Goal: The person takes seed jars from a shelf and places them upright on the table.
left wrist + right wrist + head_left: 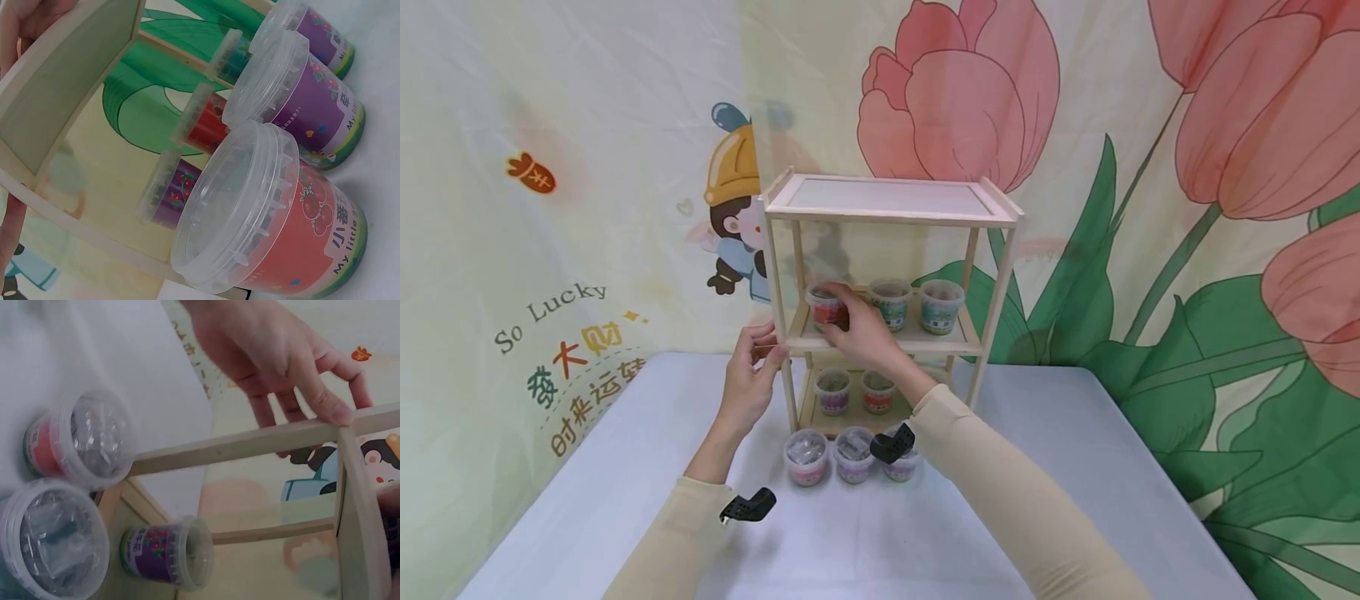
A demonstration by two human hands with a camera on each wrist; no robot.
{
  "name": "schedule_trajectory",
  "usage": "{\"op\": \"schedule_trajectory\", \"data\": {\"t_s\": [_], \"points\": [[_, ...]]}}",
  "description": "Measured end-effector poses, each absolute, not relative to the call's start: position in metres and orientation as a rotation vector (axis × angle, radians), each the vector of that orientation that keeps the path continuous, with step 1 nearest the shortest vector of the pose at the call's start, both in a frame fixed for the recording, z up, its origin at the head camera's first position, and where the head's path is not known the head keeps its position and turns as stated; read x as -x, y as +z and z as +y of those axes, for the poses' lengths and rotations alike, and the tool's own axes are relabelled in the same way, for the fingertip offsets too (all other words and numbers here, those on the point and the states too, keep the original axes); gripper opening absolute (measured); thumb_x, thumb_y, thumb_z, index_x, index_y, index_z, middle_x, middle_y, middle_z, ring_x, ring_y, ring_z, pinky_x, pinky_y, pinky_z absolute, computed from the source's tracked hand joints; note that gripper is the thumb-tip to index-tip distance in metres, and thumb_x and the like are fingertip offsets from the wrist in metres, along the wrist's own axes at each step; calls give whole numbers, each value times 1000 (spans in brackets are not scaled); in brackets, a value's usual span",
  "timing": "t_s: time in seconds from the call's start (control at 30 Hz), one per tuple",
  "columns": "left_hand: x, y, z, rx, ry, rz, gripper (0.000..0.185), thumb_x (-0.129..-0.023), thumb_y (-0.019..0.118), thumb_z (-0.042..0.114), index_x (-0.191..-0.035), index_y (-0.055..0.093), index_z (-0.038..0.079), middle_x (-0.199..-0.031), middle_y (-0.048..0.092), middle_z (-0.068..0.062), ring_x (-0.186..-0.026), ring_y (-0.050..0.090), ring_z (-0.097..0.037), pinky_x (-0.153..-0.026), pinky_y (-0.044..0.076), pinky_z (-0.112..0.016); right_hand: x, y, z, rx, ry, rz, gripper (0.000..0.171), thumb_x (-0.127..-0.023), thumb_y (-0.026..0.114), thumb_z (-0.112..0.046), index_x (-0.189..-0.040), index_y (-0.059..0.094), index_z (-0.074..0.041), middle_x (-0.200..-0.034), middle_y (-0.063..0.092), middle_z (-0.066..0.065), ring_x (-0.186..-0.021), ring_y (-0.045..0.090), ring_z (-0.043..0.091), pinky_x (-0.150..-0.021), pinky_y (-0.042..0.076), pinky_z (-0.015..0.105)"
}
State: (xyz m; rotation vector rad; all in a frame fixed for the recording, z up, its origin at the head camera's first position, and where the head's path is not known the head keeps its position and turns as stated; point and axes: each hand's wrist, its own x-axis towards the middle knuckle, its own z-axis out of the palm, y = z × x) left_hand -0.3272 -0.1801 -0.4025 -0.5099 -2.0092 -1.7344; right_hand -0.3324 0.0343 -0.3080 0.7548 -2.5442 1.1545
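Observation:
My right hand [867, 333] grips a red lidded plastic cup [827, 307] at the left end of the middle tier of a small wooden shelf rack [895, 218]. Its fingers cover part of the cup. At the rack's left front post, my left hand [751, 379] holds the frame at middle-tier height; in the right wrist view its thumb [337, 412] presses the corner joint. Two teal cups [940, 307] stand to the right of the red one. On the bottom tier are a purple cup [832, 392], a red cup [877, 392] and a teal cup [231, 56].
On the white-covered table [1052, 450], a row of lidded cups stands before the rack: a pinkish-red one [807, 458] and two purple ones, one [319, 106] in the middle. My right sleeve [1000, 492] passes over the row's right end. A printed cloth [625, 208] hangs behind.

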Motion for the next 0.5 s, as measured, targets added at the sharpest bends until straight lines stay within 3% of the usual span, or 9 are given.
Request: {"op": "schedule_trajectory", "data": {"t_s": [0.07,0.23,0.5], "points": [[328,-403,-180,516,-1734,-2002,40,-107,64,11,-144,50,3,-128,60,-20,-110,58,-18,-89,54,-12,334,-310,35,-780,1123,-2516,55,-105,66,-11,-157,48,-18,-139,64,13,-93,59,25,-81,47,37],[328,-402,-181,522,-1731,-2005,40,-107,63,11,-144,50,3,-128,60,-20,-111,58,-21,-90,54,-12,335,-313,34,-816,1109,-2472,53,-105,67,-8,-155,50,-15,-145,61,15,-109,65,28,-94,53,43],[325,-401,-180,515,-1735,-2017,40,-108,62,12,-145,49,3,-129,60,-20,-111,58,-18,-90,54,-12,335,-318,34,-794,1140,-2429,55,-103,71,-9,-154,52,-18,-147,61,14,-128,63,29,-107,53,46]]}}
